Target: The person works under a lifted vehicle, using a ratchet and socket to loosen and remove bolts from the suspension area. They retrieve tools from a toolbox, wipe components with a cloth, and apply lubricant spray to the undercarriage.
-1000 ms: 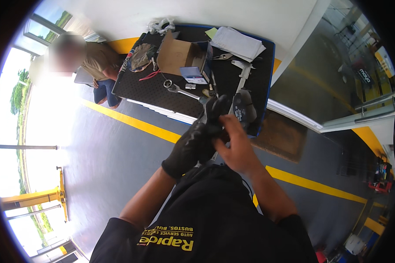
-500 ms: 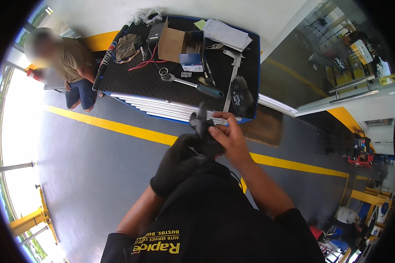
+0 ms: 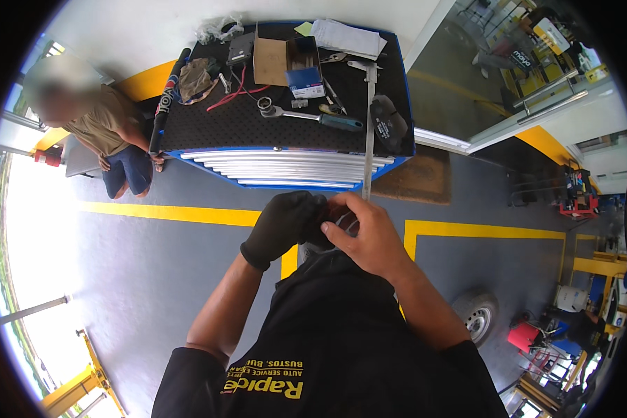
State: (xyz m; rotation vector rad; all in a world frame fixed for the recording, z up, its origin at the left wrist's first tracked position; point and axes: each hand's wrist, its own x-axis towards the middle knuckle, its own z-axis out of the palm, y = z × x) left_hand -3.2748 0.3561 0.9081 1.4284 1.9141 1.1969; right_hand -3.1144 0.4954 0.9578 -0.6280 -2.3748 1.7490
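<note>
My left hand (image 3: 285,221) wears a black glove and is closed, its fingers bunched in front of my chest. Right beside it, my right hand (image 3: 369,240) is bare, with thumb and fingers curled inward. Between them is a crumpled black glove (image 3: 319,239), gripped by both hands and partly hidden by them. Just beyond lies the tool cabinet (image 3: 223,129), topped with a dark mat. On it rest a ratchet wrench with a socket (image 3: 303,115), a long caliper (image 3: 369,139) jutting over the front edge, and a dark brake pad (image 3: 388,122).
An opened cardboard box (image 3: 270,64), papers (image 3: 348,37), pliers (image 3: 334,58), a pen (image 3: 336,97) and a rag (image 3: 196,80) also lie on the cabinet. A person (image 3: 115,132) sits at the left. A doormat (image 3: 425,177) and a wheel (image 3: 477,317) are at the right.
The black glove, earlier held up with its fingers showing, is now bunched lower between my hands. The view has shifted, and the seated person leans differently.
</note>
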